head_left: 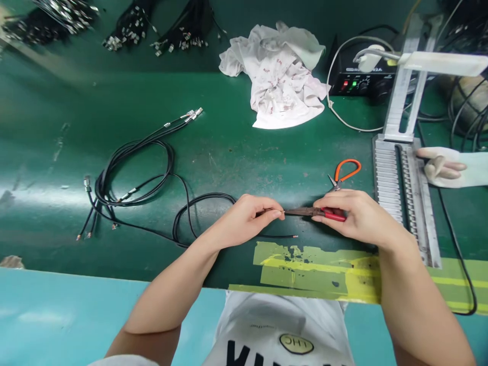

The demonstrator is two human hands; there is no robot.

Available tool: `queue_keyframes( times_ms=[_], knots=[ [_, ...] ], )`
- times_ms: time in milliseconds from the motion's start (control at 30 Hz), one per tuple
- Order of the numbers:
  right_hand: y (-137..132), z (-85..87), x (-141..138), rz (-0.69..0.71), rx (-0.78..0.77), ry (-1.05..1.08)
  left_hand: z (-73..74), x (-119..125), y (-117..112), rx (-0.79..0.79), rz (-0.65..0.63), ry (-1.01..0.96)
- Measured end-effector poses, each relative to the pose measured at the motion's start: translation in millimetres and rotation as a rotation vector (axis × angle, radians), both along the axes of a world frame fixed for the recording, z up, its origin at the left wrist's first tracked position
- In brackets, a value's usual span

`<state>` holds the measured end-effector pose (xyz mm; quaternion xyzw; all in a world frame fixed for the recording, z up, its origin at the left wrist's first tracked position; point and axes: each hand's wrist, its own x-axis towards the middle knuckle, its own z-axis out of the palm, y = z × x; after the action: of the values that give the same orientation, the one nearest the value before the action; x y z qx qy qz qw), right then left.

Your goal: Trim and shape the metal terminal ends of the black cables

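Observation:
My left hand point(253, 218) is closed in a pinch; a black cable point(208, 196) runs into it from the left, and its end is mostly hidden by the fingers. My right hand point(353, 216) grips long-nose pliers point(301, 211) by their red handles, the jaws reaching to my left fingertips. Whether the jaws bite on the cable end is too small to tell. Below my left hand, a stripped cable end point(282, 236) lies on the table. Just beyond my right hand rests a small orange-handled cutter point(347, 170), partly hidden. Coiled black cables with metal connectors point(131, 147) lie to the left.
A slotted metal fixture point(387, 173) stands at right, with a white glove point(457, 165) beside it. Behind are a black control box point(358, 84) and a crumpled white cloth point(282, 81). Cable bundles point(127, 28) lie at the back left. Yellow tape point(320, 274) covers the front edge.

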<state>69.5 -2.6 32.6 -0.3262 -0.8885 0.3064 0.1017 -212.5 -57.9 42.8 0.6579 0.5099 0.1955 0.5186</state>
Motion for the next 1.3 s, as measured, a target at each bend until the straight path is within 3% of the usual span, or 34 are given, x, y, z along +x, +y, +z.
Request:
queue_keyframes(
  times_ms=[767, 1133, 1300],
  knots=[
    [6.8, -8.2, 4.5, 0.008, -0.122, -0.023, -8.8, -6.2, 6.3, -0.167, -0.052, -0.048],
    [0.3, -3.6, 2.2, -0.047, 0.033, -0.006, -0.5, -15.0, 8.5, -0.223, -0.011, -0.055],
    [0.6, -3.3, 3.1, -0.026, -0.001, 0.022, -0.2, -15.6, 8.1, -0.199, -0.035, -0.084]
  ],
)
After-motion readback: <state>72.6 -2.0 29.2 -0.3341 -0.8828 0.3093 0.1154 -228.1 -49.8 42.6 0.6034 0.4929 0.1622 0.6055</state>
